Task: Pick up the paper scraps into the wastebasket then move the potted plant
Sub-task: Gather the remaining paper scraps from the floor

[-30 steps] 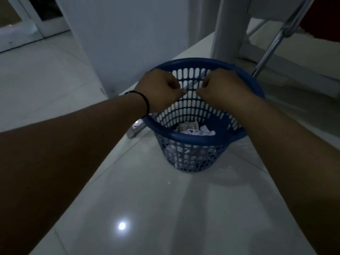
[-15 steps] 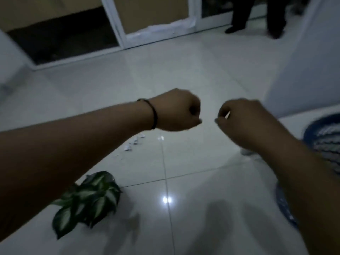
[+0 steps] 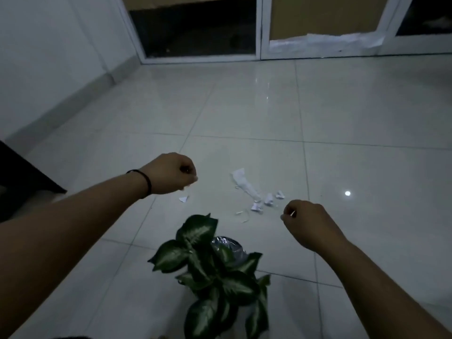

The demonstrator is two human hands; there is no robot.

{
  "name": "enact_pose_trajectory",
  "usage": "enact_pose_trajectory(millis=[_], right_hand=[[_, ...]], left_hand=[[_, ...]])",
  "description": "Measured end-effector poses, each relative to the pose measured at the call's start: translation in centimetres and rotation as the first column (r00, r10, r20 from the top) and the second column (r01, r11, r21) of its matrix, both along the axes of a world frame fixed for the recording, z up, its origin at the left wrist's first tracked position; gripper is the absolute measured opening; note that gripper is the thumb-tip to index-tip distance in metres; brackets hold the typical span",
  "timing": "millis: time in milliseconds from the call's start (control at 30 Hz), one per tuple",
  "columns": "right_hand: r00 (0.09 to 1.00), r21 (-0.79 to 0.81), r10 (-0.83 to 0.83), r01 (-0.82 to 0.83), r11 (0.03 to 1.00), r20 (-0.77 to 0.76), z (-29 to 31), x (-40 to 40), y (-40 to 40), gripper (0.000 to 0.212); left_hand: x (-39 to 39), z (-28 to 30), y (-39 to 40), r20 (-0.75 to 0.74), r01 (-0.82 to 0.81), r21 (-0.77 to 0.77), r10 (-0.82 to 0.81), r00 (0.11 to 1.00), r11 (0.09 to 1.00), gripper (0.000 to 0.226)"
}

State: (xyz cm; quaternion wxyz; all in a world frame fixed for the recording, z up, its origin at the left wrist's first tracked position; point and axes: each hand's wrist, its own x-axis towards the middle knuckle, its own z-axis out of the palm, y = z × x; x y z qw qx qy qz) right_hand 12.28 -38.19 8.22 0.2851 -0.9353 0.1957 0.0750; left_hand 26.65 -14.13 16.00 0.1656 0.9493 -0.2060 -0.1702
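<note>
White paper scraps lie on the pale tiled floor: a long torn strip (image 3: 242,182), a cluster of small bits (image 3: 266,201) and a lone triangle (image 3: 183,199). The potted plant (image 3: 215,270) with green-and-white leaves stands nearest me, a shiny wrap (image 3: 227,242) showing at its pot. My left hand (image 3: 171,173), with a black wristband, hovers as a closed fist above the triangle scrap. My right hand (image 3: 305,223) is also closed, just right of the cluster. A pale sliver shows at its fingertips; I cannot tell whether it is paper. The wastebasket is out of view.
A white wall (image 3: 49,69) runs along the left. White-framed glass doors (image 3: 261,33) close off the far side. A dark piece of furniture (image 3: 22,182) juts in at the left edge. Open tiles stretch beyond the scraps.
My view has swung left from the blue wastebasket to the floor with the scraps and plant. Both fists have left the basket rim and moved apart above the scraps.
</note>
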Motion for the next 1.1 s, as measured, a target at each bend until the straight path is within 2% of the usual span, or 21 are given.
enact_pose_trajectory(millis=[200,333,433,533,700,800,867,967,1100], right_hand=[[0.995,-0.092,0.081,-0.085,0.992,-0.053,-4.9,7.7,4.7,0.018],[0.979,-0.267,0.148,-0.181,0.946,-0.14,-5.3,12.5,5.6,0.023],[0.953,-0.369,0.168,-0.255,0.894,-0.252,-3.9,15.0,4.6,0.022],[0.92,-0.405,0.202,-0.334,0.851,-0.335,-2.8,16.8,2.7,0.022],[0.906,-0.374,0.272,-0.387,0.843,-0.324,-5.0,18.6,1.2,0.022],[0.881,-0.295,0.346,-0.441,0.848,-0.324,-9.0,19.7,1.5,0.023],[0.838,-0.257,0.419,-0.516,0.817,-0.35,-11.9,20.3,1.7,0.023],[0.767,-0.284,0.529,-0.631,0.722,-0.363,-15.3,20.9,1.9,0.024],[0.701,-0.386,0.626,-0.712,0.587,-0.34,-18.8,21.1,1.4,0.029]], left_hand=[[7.7,-9.5,5.4,-0.069,0.074,0.003,-0.074,0.995,0.997,0.01],[12.3,-14.9,6.9,-0.095,0.138,-0.038,-0.141,0.985,0.99,0.012],[14.8,-16.6,7.1,-0.124,0.167,-0.11,-0.18,0.976,0.98,0.018],[16.4,-17.0,6.4,-0.156,0.185,-0.101,-0.2,0.967,0.977,0.012],[18.1,-17.5,3.6,-0.197,0.196,-0.054,-0.203,0.959,0.979,0.017],[18.0,-18.6,2.1,-0.173,0.145,-0.036,-0.15,0.974,0.989,0.019],[16.8,-19.7,1.9,-0.2,0.087,-0.04,-0.093,0.975,0.995,0.022],[14.3,-21.9,3.4,-0.258,-0.059,-0.035,0.048,0.965,0.998,0.024],[11.0,-25.4,6.4,-0.245,-0.272,-0.026,0.257,0.935,0.962,0.019]])
